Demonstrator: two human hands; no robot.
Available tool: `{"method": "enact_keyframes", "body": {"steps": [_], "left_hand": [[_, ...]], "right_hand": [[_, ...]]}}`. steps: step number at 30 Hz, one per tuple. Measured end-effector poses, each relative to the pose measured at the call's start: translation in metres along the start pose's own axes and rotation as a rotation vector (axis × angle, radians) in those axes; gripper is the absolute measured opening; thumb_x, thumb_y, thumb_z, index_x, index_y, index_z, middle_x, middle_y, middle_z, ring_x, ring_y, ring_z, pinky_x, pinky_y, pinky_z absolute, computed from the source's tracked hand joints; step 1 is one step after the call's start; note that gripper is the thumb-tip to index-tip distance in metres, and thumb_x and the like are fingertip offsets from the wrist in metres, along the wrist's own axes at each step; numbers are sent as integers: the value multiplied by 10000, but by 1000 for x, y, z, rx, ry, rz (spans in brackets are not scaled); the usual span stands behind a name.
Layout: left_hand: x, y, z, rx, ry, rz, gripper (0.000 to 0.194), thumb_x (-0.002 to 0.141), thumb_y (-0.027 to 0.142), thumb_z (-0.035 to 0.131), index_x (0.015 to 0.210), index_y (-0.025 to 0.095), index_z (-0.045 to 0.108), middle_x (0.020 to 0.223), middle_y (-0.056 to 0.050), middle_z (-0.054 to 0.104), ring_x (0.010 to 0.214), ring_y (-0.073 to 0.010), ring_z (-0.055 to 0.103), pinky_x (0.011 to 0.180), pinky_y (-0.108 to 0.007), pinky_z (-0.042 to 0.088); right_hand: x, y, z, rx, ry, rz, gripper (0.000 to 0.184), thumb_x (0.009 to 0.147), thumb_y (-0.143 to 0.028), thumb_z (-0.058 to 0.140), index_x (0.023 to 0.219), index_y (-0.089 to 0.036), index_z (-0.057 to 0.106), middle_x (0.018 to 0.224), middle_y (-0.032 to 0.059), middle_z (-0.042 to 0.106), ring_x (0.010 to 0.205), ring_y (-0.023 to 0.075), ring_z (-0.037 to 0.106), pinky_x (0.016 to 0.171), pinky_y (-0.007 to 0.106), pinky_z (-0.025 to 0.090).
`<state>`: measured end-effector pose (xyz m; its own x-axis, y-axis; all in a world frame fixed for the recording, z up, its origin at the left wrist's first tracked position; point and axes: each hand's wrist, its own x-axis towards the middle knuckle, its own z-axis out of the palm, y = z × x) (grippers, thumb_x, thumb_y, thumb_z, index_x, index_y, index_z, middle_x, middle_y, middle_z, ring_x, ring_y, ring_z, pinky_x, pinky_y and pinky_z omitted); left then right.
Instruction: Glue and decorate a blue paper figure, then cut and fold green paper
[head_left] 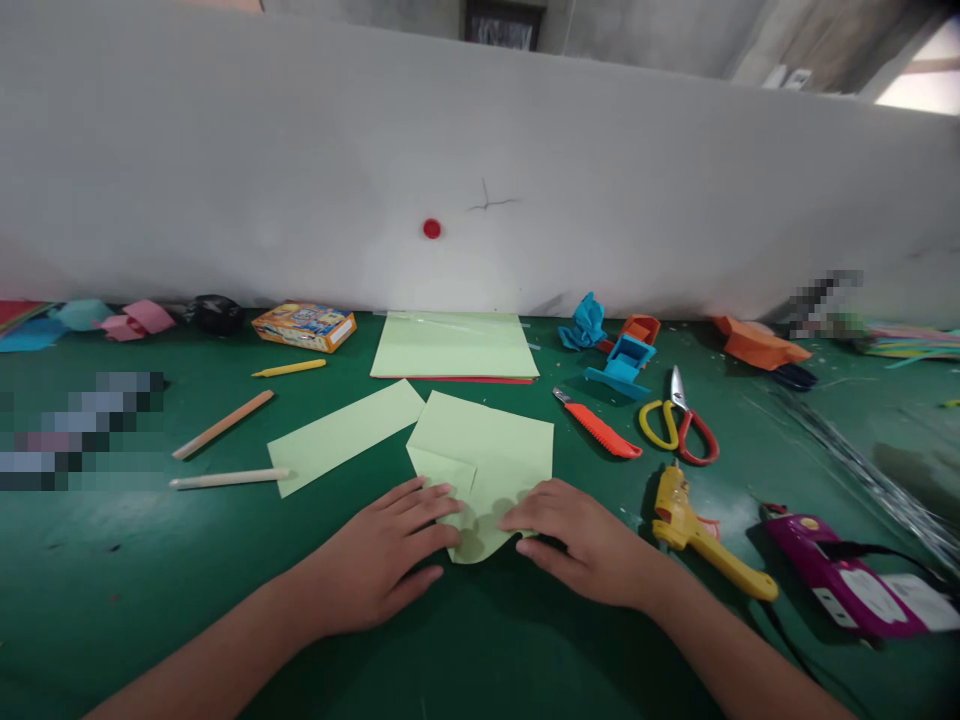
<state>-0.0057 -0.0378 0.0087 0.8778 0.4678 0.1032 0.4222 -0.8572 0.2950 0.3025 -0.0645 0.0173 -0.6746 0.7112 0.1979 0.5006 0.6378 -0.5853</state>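
A light green paper sheet [491, 455] lies on the green table [150, 560] in front of me, with one corner folded over at its near left. My left hand [382, 560] rests on that folded corner, fingers stretched flat and slightly apart. My right hand [581, 540] presses the sheet's near right edge with its fingers together and flat. A loose green paper strip [345, 435] lies just left of the sheet. Neither hand grips anything.
A stack of green paper [454, 347] sits near the wall. Right of me lie an orange cutter [600, 425], scissors [679, 420], a yellow glue gun [701, 530] and a purple device [840, 575]. Pencils and sticks [225, 425] and a small box [304, 326] lie left.
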Motion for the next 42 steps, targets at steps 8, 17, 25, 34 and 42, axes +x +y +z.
{"method": "enact_keyframes", "body": {"steps": [8, 17, 25, 34, 42], "left_hand": [[1, 1, -1, -5, 37, 8, 382, 980, 250, 575, 1361, 276, 590, 1527, -46, 562, 1460, -265, 467, 1274, -506, 289], [-1, 0, -3, -29, -13, -1, 313, 1016, 266, 537, 1318, 280, 615, 1551, -28, 538, 1481, -261, 437, 1268, -524, 293], [0, -1, -3, -59, 30, 14, 275, 1008, 263, 555, 1268, 276, 645, 1517, -31, 574, 1462, -252, 465, 1272, -493, 291], [0, -2, -4, -83, 41, 23, 288, 1027, 335, 544, 1291, 275, 642, 1476, -56, 607, 1456, -259, 471, 1269, -493, 289], [1, -1, -5, -62, 16, 17, 293, 1039, 367, 525, 1288, 260, 637, 1519, -52, 572, 1454, -262, 474, 1276, -502, 272]], "right_hand": [[11, 9, 20, 120, 154, 72, 349, 896, -142, 650, 1229, -244, 679, 965, 46, 762, 896, 210, 666, 871, 377, 505], [6, 18, 11, 253, 143, 153, 185, 931, -366, 706, 1042, -234, 773, 926, 68, 766, 859, 207, 692, 805, 341, 547], [10, 13, 20, 244, 160, 319, 283, 896, -280, 704, 1176, -277, 744, 1069, 53, 749, 932, 216, 692, 856, 360, 543], [23, 4, 41, -184, 310, 286, 473, 869, -180, 686, 1335, -253, 661, 1291, 110, 646, 1186, 307, 554, 1045, 491, 465], [17, 1, 33, -379, 194, 220, 268, 1031, -326, 525, 1131, -318, 773, 1436, 69, 585, 1253, 319, 478, 1069, 519, 403]]}}
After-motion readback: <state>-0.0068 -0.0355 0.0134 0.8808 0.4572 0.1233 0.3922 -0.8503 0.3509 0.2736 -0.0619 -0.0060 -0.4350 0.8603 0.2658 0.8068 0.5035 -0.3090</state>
